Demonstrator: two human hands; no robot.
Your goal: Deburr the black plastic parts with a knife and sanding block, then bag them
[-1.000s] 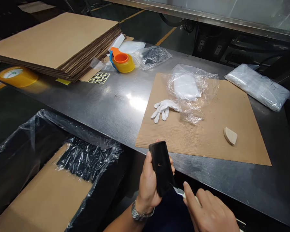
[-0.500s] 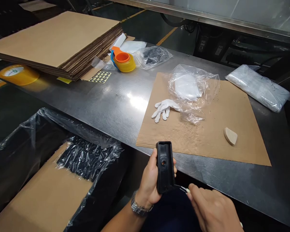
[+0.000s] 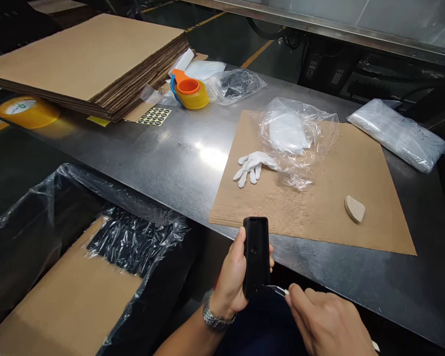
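Observation:
A black rectangular tray-like part (image 3: 257, 247) with a small hole in its floor is upright in my left hand (image 3: 233, 277), fingers wrapped round its sides. My right hand (image 3: 326, 316) pinches a thin tool (image 3: 279, 290) with a white handle and narrow metal blade; its tip meets the lower right edge of the black part. Beyond them a brown cardboard sheet (image 3: 341, 198) lies on the metal table, bearing a white glove (image 3: 254, 165), a clear plastic bag (image 3: 300, 133) with white contents and a small beige block (image 3: 355, 208).
Stacked cardboard (image 3: 85, 59), a yellow tape roll (image 3: 27, 111), an orange tape dispenser (image 3: 189, 86) and a sticker sheet (image 3: 154, 116) are at the left. A wrapped package (image 3: 400, 133) lies far right. At lower left stands a plastic-lined box (image 3: 59, 198) holding cardboard and bagged black pieces.
The black part has shifted slightly right and turned in my left hand, so its inside looks darker. The tool's blade remains at its lower edge.

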